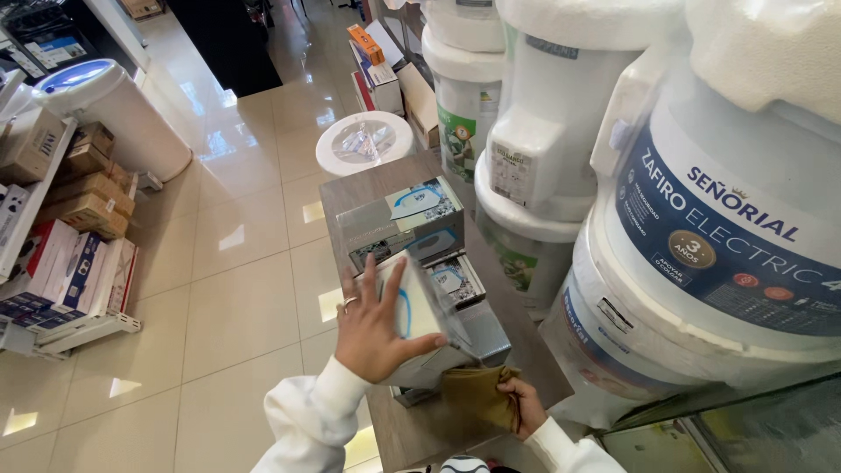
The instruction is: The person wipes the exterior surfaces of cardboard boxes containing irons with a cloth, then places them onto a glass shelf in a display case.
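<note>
The left hand (377, 328) lies with fingers spread flat on a tilted grey-white box (420, 328), steadying it. The right hand (524, 405), just below, is clamped on a brown cloth (477, 394) under the box's lower edge. Wiping seems in hand; next calls for firm support. Beyond stands another box (403, 221); the wooden table (420, 429) edge is close left, big wrapped appliances (718, 219) crowd right

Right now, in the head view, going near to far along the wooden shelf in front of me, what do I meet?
Right hand gripping a tan cloth → left hand flat on a tilted grey and white cardboard box → another grey boxed appliance with blue print → round white lid with a clear centre, beyond the wooden shelf.
</note>
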